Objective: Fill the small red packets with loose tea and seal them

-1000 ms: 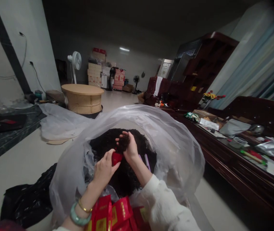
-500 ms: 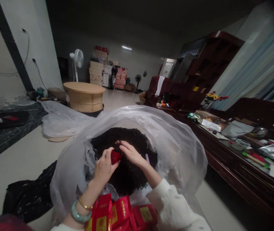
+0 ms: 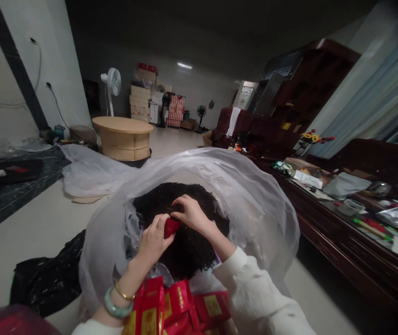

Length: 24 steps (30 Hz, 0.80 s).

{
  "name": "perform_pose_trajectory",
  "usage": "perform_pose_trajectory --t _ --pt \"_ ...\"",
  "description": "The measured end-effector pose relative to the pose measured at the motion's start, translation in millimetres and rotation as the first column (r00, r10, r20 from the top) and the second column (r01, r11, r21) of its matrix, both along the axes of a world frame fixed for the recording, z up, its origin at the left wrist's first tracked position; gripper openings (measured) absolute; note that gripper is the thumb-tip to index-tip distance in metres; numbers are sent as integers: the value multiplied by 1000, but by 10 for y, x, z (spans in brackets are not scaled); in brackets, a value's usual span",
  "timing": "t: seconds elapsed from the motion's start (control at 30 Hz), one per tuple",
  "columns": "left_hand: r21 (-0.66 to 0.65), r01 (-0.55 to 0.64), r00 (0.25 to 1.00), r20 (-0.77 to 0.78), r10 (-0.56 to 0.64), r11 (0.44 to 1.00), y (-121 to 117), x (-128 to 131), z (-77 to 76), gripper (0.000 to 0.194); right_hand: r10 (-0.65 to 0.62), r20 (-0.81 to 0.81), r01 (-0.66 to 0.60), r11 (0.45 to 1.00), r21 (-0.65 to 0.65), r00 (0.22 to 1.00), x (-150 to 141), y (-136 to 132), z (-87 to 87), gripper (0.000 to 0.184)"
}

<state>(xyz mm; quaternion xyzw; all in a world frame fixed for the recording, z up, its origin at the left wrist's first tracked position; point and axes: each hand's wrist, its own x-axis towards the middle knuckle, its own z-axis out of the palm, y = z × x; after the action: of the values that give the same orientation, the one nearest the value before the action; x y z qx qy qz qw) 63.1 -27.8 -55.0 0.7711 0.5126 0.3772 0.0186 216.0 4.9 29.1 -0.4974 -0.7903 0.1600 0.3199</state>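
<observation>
A heap of dark, curly dried leaves point(image 3: 195, 251), looking like loose tea, fills a large clear plastic bag point(image 3: 261, 204). Above the heap, my left hand point(image 3: 153, 239) is closed around a small red packet point(image 3: 172, 227), its upper end towards my right hand. My right hand point(image 3: 193, 214) is at the packet's upper end, fingers bent and thumb apart from them, the thumb close to the packet's edge. I make out nothing held in it. Nearer to me lie several red packets with gold labels point(image 3: 178, 304). A thin purple edge point(image 3: 216, 256) shows beside my right forearm.
A black plastic bag point(image 3: 50, 274) lies on the floor at left. Behind it are a plastic sheet point(image 3: 90, 172) and a round wooden table point(image 3: 124, 139). A long dark cabinet point(image 3: 331, 232) with clutter on top runs along the right. Fans and stacked boxes point(image 3: 140, 102) stand at the back.
My right hand has gone from fingers stretched over dark leaves at the packet's mouth to bent fingers with the thumb lower. The packet has shifted slightly right and turned in my left hand.
</observation>
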Motion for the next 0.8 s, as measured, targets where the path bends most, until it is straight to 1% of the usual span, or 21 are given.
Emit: perform_pose_trajectory --t 0.1,0.23,0.33,0.4,0.47,0.53,0.63,0.67,0.73,0.8 --pt "28 -8 1000 5 8 1000 -1 -6 -19 49 46 44 -47 999 5 998 19 -7 2 18" --pt "37 -42 999 11 42 998 -2 -2 -37 50 159 80 -159 987 -5 984 43 -60 26 25" --pt "55 -59 998 27 58 997 3 -7 -49 52 163 51 -163 987 7 985 29 -112 54 30" --pt "69 -61 998 37 58 996 5 -15 -59 53 141 46 -142 990 18 989 17 -130 65 28" --pt "81 -52 998 43 48 995 3 -21 -73 53 131 83 -133 991 17 988 12 -132 76 22" --pt "91 -31 999 46 27 995 -4 -20 -91 54 162 166 -165 986 5 973 11 -122 93 17" --pt "102 2 999 46 -7 995 -13 -9 -122 61 248 324 -252 967 -30 913 -3 -109 129 14" --pt "107 7 999 48 -12 994 -14 -6 -133 65 273 354 -277 960 -40 894 -13 -109 137 15" --pt "112 -1 998 58 -5 994 -15 -4 -151 72 286 352 -292 956 -37 891 -40 -116 139 19" --pt "100 -22 997 71 15 995 -16 -11 -165 79 238 294 -249 969 -2 926 -64 -128 123 26"
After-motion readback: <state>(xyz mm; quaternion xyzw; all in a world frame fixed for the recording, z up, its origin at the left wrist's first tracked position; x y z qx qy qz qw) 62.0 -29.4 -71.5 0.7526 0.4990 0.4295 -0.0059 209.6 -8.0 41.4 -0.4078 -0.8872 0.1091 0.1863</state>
